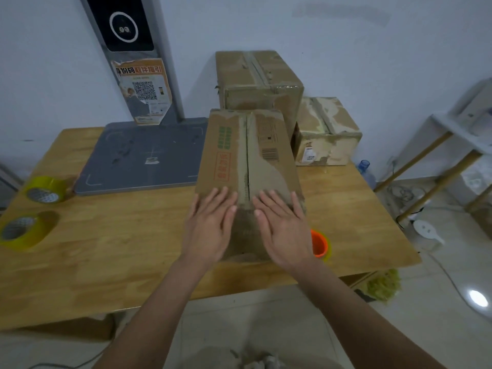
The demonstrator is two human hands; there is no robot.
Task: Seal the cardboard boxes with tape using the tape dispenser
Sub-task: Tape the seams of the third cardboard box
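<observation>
A worn cardboard box (247, 155) stands on the wooden table (119, 249) in front of me, its two top flaps meeting along a middle seam. My left hand (210, 222) lies flat on the near end of the left flap, fingers straight. My right hand (282, 225) presses flat on the right flap beside the seam. An orange-cored tape roll (320, 245) peeks out just right of my right hand; whether it sits in a dispenser is hidden.
Two taped boxes stand behind: a larger one (258, 78) and a smaller one (327, 131) at the right. Two yellow tape rolls (45, 189) (24, 231) lie at the table's left edge. A grey scale platform (141, 155) with an upright post (133, 57) fills the back left. A white shelf (452, 134) stands right.
</observation>
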